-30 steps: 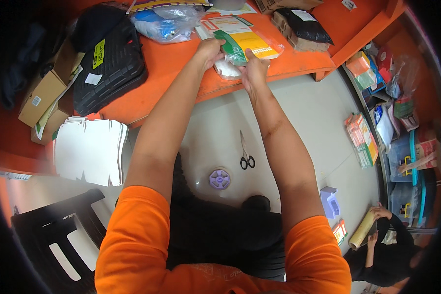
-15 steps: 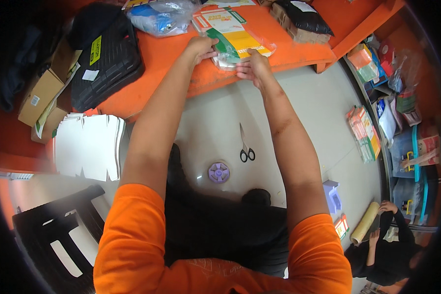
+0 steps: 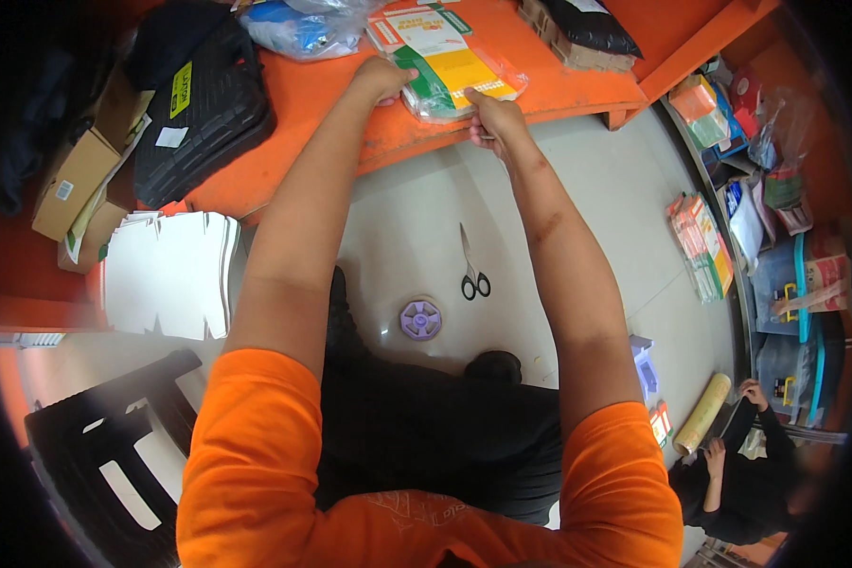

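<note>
A flat pack of green, yellow and white printed card pieces [image 3: 459, 71] in clear plastic lies on the orange shelf [image 3: 322, 109], at its front edge. At the pack's left side my left hand [image 3: 382, 81] has its thumb on the plastic and its other fingers curled, partly hidden. The front right corner is pinched by my right hand [image 3: 497, 120], thumb on top and fingers curled below the edge. Scissors with black handles [image 3: 475, 275] lie on the floor between my arms, near a purple tape roll [image 3: 420, 320].
Left of me are a black tool case [image 3: 204, 118], a stack of white cut sheets [image 3: 168, 275] and a black plastic stool [image 3: 114, 445]. Similar printed packs [image 3: 701, 246] lie on the right floor. Beyond, a person in black [image 3: 738, 473] handles a film roll [image 3: 702, 414].
My right hand's fingers, stretched out below the pack's front edge before, are now curled in. My left hand's fingers have drawn back toward the pack's left side. The view has shifted slightly.
</note>
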`<control>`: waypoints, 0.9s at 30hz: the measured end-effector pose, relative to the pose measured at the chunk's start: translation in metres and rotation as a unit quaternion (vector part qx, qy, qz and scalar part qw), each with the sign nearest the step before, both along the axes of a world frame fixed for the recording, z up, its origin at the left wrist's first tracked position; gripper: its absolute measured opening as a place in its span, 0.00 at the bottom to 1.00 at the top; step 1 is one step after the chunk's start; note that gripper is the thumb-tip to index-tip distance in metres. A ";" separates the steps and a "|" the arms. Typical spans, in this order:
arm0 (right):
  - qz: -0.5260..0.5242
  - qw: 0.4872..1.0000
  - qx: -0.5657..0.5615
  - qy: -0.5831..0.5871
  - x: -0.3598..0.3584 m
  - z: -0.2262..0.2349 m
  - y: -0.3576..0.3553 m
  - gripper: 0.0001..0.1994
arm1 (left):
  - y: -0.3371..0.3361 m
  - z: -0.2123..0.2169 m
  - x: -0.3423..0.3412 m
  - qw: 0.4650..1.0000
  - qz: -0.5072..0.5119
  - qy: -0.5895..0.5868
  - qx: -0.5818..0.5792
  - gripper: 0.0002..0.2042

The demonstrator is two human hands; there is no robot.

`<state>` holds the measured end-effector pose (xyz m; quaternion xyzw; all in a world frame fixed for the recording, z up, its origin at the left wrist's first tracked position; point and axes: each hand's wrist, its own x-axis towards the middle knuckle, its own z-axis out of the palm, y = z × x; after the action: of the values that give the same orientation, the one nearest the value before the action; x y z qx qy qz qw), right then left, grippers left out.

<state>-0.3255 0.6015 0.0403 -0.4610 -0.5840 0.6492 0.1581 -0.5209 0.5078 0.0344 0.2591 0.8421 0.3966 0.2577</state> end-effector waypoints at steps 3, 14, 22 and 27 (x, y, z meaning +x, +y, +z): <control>-0.050 0.995 0.052 0.065 -0.011 -0.005 -0.004 0.15 | 0.003 0.000 -0.005 0.998 -0.031 0.043 -0.027 0.19; -0.198 0.913 0.209 0.287 -0.024 0.072 0.009 0.13 | 0.013 0.067 0.018 0.977 -0.038 -0.035 0.205 0.30; 0.072 0.632 0.764 0.107 0.050 0.052 0.002 0.17 | -0.019 0.093 0.038 0.726 -0.053 -0.525 0.441 0.40; 0.216 0.460 0.861 -0.010 0.040 0.001 0.020 0.23 | 0.000 -0.004 0.012 0.818 -0.039 -0.443 0.365 0.25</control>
<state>-0.2856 0.6215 0.0415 0.0438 -0.9290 -0.1749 0.3232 -0.5092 0.5081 0.0300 0.1626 0.4200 0.7366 0.5046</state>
